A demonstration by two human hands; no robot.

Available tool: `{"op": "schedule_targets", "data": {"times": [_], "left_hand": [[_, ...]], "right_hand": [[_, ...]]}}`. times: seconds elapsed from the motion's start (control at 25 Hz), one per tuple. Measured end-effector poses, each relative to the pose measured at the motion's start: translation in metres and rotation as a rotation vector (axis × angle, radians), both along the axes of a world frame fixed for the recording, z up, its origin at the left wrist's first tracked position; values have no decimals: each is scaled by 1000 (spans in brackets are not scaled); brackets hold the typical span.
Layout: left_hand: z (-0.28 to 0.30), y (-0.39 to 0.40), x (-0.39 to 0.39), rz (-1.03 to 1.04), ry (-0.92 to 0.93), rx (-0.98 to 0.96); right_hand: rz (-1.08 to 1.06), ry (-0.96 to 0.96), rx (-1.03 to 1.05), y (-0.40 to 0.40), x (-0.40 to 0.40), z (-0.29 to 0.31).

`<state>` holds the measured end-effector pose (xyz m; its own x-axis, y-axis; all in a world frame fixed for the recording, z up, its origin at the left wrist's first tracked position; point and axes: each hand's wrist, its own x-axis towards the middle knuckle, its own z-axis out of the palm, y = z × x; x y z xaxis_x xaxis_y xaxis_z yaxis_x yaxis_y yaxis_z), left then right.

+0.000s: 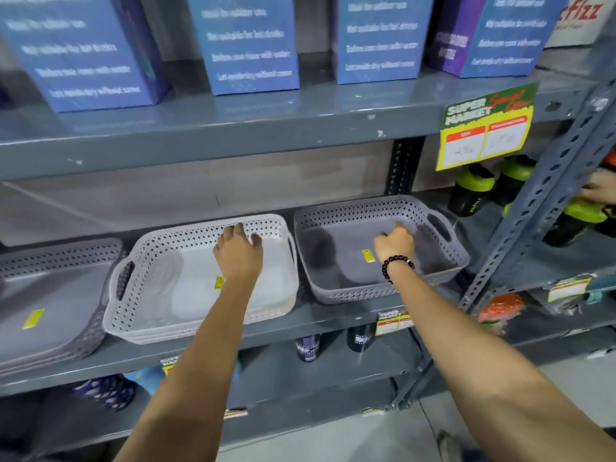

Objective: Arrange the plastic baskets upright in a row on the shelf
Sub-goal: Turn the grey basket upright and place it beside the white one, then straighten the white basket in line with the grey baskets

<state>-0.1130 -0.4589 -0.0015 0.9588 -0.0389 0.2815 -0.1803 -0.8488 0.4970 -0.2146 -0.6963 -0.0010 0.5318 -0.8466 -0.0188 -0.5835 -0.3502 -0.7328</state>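
Note:
Three perforated plastic baskets lie flat, mouths up, in a row on the grey middle shelf point(333, 323). A grey basket stack point(66, 278) is at the left, partly cut off by the frame edge. A white basket stack point(160, 261) sits in the middle. My left hand point(238, 251) reaches into it, fingers spread near its far rim. A darker grey basket point(333, 228) is at the right. My right hand point(395, 243), with a black bead bracelet on the wrist, reaches inside it, fingers curled over the floor. Whether either hand grips anything is unclear.
Blue boxes point(250, 45) stand on the shelf above. A yellow-green price sign point(486, 128) hangs from that shelf's edge. Black and green bottles point(473, 191) stand right of the baskets. A slotted upright post point(540, 211) borders the bay. Another person's hand point(600, 190) shows at far right.

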Motion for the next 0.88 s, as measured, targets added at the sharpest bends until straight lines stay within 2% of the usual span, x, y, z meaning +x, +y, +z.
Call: {"op": "schedule_targets", "data": {"times": [0.16, 0.28, 0.36, 0.44, 0.56, 0.88], "left_hand": [[1, 114, 36, 130, -22, 62], [-7, 193, 60, 187, 83, 105], [-13, 226, 67, 117, 196, 105], [-16, 239, 67, -10, 280, 106], [-19, 240, 58, -77, 242, 103], [-18, 240, 56, -51, 254, -50]], "right_hand": [[326, 15, 163, 84, 33, 3], [419, 22, 205, 132, 49, -5], [441, 62, 144, 150, 55, -10], [439, 149, -22, 161, 60, -15], [433, 275, -232, 164, 61, -22], [432, 315, -355, 162, 72, -29]]}}
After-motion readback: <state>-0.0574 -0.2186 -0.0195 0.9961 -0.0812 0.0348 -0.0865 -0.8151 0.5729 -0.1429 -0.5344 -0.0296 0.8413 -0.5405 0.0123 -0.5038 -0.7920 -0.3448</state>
